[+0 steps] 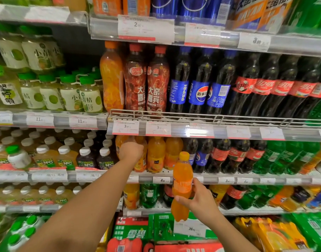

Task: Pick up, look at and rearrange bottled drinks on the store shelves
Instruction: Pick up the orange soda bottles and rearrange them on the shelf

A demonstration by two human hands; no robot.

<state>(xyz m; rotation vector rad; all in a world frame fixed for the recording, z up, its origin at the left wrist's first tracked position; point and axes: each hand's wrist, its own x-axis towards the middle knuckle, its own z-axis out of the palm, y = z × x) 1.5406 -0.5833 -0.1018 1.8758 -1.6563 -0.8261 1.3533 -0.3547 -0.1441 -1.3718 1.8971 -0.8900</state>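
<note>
A shop aisle, tiered drink shelves (192,130) filling the whole view, price tags along every edge. Nearest, at the bottom, lie shrink-wrapped multipacks: green-capped ones on the left, red and green packs (132,228) in the middle, orange packs (272,233) on the right. Just above them the right hand (198,199) grasps an orange soda bottle (181,186) round its middle, thumb across the front, holding it upright in the air in front of the shelves, clear of the rows. The left arm stretches further in, and the left hand (131,150) is curled over the top of an orange bottle (139,160) standing at the left end of the orange row on the mid shelf; whether it really grips it I cannot tell. Right of that row stand small Pepsi, Coke (236,155) and green bottles; left of it, white-capped juice bottles (65,157). One shelf up, behind a wire rail, stand an orange bottle, two red bottles (147,82), three Pepsi bottles (198,84) and a line of Coke. Pale green-capped bottles (70,91) fill the far left
</note>
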